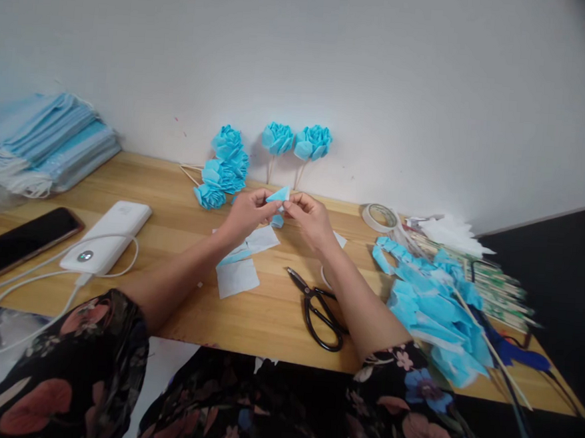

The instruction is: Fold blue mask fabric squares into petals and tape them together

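Note:
Between my two hands is a small folded piece of blue fabric (279, 195), pointed at the top. My left hand (250, 211) pinches its left side, and my right hand (308, 217) pinches its right corner. Below my left hand lie cut squares of pale fabric (238, 278), some with a blue side. A small blue scrap (277, 221) is beneath the fingers. Black-handled scissors (316, 307) rest by my right forearm, blades pointing up and left.
Blue fabric flowers on sticks (225, 164) lie at the back left; two more flowers (312, 142) lean against the wall. Face masks (52, 139), a phone (25, 244) and a white power bank (108, 236) are left. Tape (380, 218) and crumpled blue fabric (431, 309) are right.

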### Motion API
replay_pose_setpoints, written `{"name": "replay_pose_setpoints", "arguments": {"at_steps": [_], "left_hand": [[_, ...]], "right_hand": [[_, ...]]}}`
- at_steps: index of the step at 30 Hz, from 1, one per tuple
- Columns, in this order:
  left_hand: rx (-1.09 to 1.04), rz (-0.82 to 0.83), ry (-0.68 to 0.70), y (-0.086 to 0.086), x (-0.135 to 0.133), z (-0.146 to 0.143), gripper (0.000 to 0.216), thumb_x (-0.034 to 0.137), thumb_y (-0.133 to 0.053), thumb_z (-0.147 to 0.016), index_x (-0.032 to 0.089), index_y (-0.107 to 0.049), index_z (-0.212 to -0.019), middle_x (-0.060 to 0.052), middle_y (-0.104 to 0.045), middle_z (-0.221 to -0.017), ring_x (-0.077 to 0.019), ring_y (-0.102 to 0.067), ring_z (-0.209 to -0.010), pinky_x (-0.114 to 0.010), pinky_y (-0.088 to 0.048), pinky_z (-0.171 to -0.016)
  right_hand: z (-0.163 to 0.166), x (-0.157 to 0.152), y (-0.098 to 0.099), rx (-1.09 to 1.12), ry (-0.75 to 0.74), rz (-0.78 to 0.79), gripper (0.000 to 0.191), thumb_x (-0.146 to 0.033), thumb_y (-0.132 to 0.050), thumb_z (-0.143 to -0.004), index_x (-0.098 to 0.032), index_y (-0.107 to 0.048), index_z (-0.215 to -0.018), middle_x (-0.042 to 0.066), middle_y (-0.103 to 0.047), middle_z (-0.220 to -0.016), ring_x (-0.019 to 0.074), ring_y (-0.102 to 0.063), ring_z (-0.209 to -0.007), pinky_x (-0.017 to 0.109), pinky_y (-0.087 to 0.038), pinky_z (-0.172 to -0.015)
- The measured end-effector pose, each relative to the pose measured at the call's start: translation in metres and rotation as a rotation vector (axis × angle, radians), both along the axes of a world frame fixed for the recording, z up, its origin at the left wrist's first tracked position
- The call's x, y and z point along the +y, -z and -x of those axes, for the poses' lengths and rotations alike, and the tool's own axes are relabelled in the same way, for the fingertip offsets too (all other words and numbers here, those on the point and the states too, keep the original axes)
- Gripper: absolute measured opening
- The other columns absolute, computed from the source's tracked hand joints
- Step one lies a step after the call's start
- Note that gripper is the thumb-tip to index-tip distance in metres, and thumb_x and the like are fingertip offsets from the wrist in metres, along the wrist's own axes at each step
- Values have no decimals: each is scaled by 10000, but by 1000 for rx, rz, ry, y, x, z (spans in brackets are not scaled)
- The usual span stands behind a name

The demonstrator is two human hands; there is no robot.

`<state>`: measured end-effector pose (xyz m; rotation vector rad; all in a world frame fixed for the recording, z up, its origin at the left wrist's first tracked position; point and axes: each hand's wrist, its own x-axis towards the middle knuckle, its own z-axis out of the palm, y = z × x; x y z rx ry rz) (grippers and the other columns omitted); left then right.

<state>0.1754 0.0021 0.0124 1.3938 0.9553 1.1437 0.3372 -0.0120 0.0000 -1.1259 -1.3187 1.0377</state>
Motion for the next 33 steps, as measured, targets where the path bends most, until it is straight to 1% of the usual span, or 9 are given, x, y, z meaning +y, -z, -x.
{"name": "replay_pose_setpoints", "arguments": {"at_steps": [4, 7, 11, 15, 22, 25, 28, 31, 33], "left_hand": [[-3, 65, 11, -3, -1, 1, 122, 196, -702, -790, 154, -644, -692, 18, -621, -543, -81, -539, -493, -198, -419, -511], [14, 96, 37, -4, -1, 1, 130, 189, -693, -799, 153, -638, -687, 11, -619, -535, -84, -538, -487, -204, -417, -513], [34, 90, 87, -2, 0, 0, 148, 183, -700, -779, 157, -627, -653, 18, -594, -518, -80, -510, -470, -206, -381, -492], [46, 92, 123, -1, -1, -1, 120, 201, -698, -774, 153, -641, -679, 18, -594, -526, -83, -504, -471, -210, -366, -479], [18, 128, 158, -3, -3, 0, 108, 206, -679, -778, 148, -615, -713, 30, -585, -538, -72, -498, -479, -196, -366, -481], [-23, 166, 162, -2, -2, 0, 100, 204, -683, -773, 148, -607, -741, 27, -606, -567, -71, -514, -482, -195, -381, -491], [-50, 199, 159, -2, -1, -1, 79, 190, -671, -779, 144, -610, -758, 14, -632, -595, -73, -533, -482, -201, -392, -492], [-61, 216, 170, -3, 0, -1, 77, 173, -654, -788, 142, -603, -738, 12, -629, -592, -74, -541, -479, -201, -394, -485], [-66, 221, 179, -5, -1, -1, 85, 166, -645, -792, 145, -593, -729, 12, -628, -589, -73, -543, -476, -200, -394, -481]], "right_hand": [[-3, 0, -2, 32, -22, -29, 396, -609, -730, -759, -222, -656, -725, -15, -603, -709, 140, -542, -713, 299, -478, -725], [-5, 0, -5, 44, -36, -41, 409, -625, -736, -745, -221, -668, -742, -13, -615, -732, 139, -548, -731, 299, -482, -741], [-6, 1, -5, 42, -42, -41, 329, -515, -784, -708, -220, -682, -812, -27, -621, -733, 131, -535, -710, 292, -464, -714], [-7, 2, -3, 14, -9, -93, 231, -402, -777, -719, -213, -687, -818, -36, -612, -726, 120, -521, -687, 278, -432, -675], [-9, -1, -5, -186, 75, -215, 141, -339, -720, -791, -209, -723, -846, -25, -664, -750, 120, -564, -675, 266, -459, -656], [-10, -3, -6, -306, 114, -339, 102, -291, -676, -845, -219, -748, -853, 8, -726, -839, 148, -636, -761, 289, -507, -716], [-12, -2, -4, -440, 142, -538, 136, -220, -639, -879, -239, -773, -865, 29, -753, -876, 182, -674, -850, 328, -531, -778], [-14, -1, -2, -535, 156, -697, 183, -171, -619, -903, -246, -786, -904, 34, -773, -883, 196, -688, -873, 355, -541, -810], [-15, 0, 0, -575, 158, -755, 193, -160, -616, -919, -244, -789, -931, 37, -784, -898, 198, -694, -882, 359, -545, -817]]}}
